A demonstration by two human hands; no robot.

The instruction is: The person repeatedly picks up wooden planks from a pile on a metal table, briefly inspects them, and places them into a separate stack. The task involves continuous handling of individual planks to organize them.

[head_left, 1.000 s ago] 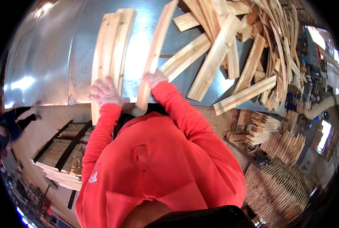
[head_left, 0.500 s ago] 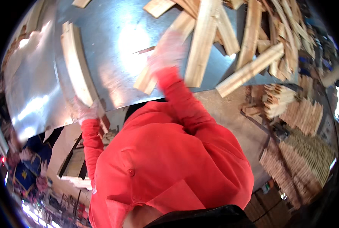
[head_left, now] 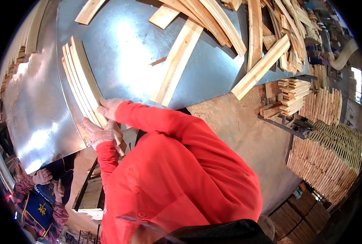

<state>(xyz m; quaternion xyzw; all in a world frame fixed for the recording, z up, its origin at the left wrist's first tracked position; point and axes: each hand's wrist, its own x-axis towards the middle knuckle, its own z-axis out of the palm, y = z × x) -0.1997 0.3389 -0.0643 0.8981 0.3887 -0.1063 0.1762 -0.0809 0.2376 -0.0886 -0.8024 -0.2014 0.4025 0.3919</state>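
Note:
A stack of several long, pale wooden boards (head_left: 81, 75) lies at the left of the shiny metal table (head_left: 116, 77), its near end jutting past the table's front edge. My left hand (head_left: 97, 132), in a thin pale glove, wraps round the boards close to that near end. Just beyond it, my right hand (head_left: 110, 108), gloved too, grips the stack from its right side. Some fingers of both hands are hidden by the wood. To the right, a single board (head_left: 177, 61) lies apart on the metal, with a thin brown splinter (head_left: 158, 61) beside it.
A loose heap of boards (head_left: 255, 34) covers the table's far right, one board (head_left: 260, 67) jutting over the front edge. Stacked slats (head_left: 325, 156) stand on the right. Below left are a rack of boards (head_left: 91, 193) and another person's gloved hands (head_left: 43, 177).
My right hand has come left from the boards in the middle to the stack. More boards now show side by side in the stack. The view has shifted slightly.

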